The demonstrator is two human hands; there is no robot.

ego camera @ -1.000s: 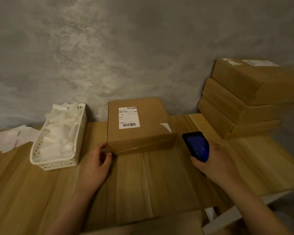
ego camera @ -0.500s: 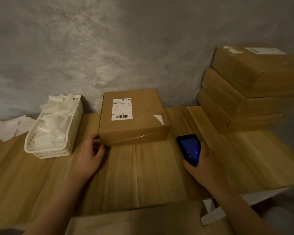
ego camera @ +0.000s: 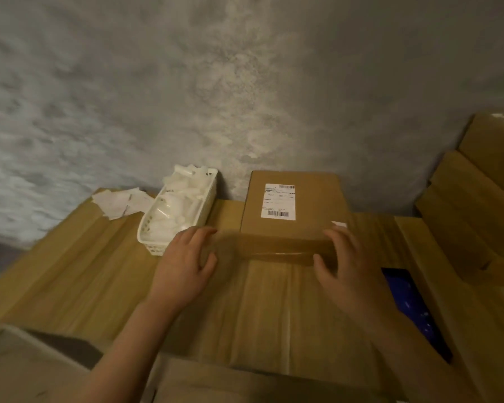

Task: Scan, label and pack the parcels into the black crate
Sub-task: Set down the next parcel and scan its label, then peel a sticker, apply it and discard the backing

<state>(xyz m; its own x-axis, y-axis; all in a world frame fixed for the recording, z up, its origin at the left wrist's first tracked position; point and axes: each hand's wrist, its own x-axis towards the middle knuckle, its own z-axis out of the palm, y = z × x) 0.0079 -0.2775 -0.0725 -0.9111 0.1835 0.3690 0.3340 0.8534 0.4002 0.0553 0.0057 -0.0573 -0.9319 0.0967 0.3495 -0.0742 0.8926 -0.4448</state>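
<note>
**Both hands at the near corners of the labelled parcel**

A brown cardboard parcel (ego camera: 294, 216) lies flat on the wooden desk (ego camera: 79, 271), its far edge close to the grey wall (ego camera: 216, 82). A white shipping label (ego camera: 279, 201) with barcodes is stuck on its top face. The left hand (ego camera: 184, 266) sits at the parcel's near left corner, fingers curved toward the front edge. The right hand (ego camera: 346, 266) is at the near right corner, thumb against the front face and fingers over the top edge. The front of the parcel is blurred, so the grip of either hand seems to be closing around a corner, but I cannot tell for sure whether it holds.

A dark handheld scanner (ego camera: 413, 309) with a blue screen lies on the desk just right of the right forearm, held by neither hand. Left of the parcel stands a white basket (ego camera: 157, 242) filled with white plastic pieces, and loose white paper slips (ego camera: 120, 202) lie behind it. A stack of boxes (ego camera: 472, 205) rises at the right edge. More cardboard (ego camera: 245, 382) shows along the bottom of the view.
</note>
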